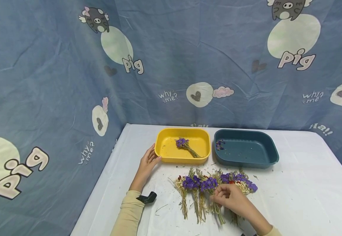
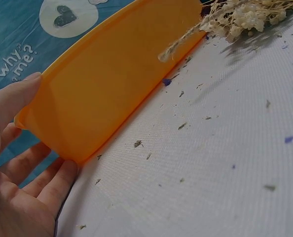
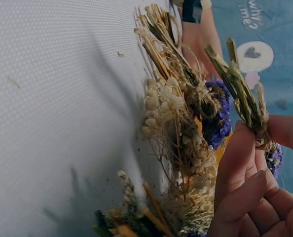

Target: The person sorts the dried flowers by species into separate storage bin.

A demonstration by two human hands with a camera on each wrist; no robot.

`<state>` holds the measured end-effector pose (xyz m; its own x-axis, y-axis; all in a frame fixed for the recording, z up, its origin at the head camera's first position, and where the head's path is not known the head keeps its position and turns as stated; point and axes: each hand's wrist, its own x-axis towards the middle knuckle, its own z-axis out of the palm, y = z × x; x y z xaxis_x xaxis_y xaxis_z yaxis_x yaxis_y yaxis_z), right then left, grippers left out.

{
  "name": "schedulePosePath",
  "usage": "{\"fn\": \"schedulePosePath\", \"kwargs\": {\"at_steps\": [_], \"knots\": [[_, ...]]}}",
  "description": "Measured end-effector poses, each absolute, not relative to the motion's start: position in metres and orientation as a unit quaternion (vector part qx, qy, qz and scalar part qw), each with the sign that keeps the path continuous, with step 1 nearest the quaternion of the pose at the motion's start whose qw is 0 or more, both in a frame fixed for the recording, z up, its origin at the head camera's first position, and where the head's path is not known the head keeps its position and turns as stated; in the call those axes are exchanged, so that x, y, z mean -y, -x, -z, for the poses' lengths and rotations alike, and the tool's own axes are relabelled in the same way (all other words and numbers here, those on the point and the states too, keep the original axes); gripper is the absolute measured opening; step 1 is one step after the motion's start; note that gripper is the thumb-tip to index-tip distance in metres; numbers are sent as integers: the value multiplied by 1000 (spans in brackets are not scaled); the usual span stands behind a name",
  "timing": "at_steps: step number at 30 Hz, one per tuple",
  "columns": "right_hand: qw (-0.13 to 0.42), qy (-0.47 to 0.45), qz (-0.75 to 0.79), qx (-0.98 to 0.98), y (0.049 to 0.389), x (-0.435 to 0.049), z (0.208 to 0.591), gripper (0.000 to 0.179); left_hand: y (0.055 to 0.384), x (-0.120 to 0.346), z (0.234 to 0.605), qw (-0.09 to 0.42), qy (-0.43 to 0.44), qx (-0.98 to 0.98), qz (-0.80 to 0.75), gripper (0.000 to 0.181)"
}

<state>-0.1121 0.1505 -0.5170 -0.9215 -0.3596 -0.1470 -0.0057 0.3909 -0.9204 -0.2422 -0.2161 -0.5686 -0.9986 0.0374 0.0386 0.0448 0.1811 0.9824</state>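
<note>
In the head view my left hand (image 1: 147, 164) is at the near left corner of the yellow bin (image 1: 178, 161). The left wrist view shows its thumb on the rim and its straight fingers resting against the wall. My right hand (image 1: 231, 198) pinches a bunch of dried purple flowers (image 1: 208, 184) between thumb and fingers. In the right wrist view, the green-brown stems (image 3: 240, 94) of that bunch rise from the fingertips, its blossoms mostly hidden behind the hand. Inside the yellow bin lies another purple bunch (image 1: 182, 143).
More dried bunches lie in a row in front of the bins, including a cream-flowered bunch (image 1: 180, 183) at the left and purple blossoms (image 1: 241, 177) at the right. Right of the yellow bin stands a dark teal bin (image 1: 247, 164) holding a small purple sprig (image 1: 219, 144). Plant crumbs dot the white cloth.
</note>
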Motion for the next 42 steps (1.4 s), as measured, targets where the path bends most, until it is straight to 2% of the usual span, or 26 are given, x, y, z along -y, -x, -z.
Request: {"fn": "schedulePosePath", "kwargs": {"at_steps": [18,42], "knots": [[155,125,553,-809,120,-153,501,26,241,216,568,5,27,770,638,72],[145,132,548,-813,156,-153,491,27,241,216,567,2,20,772,636,69]]}}
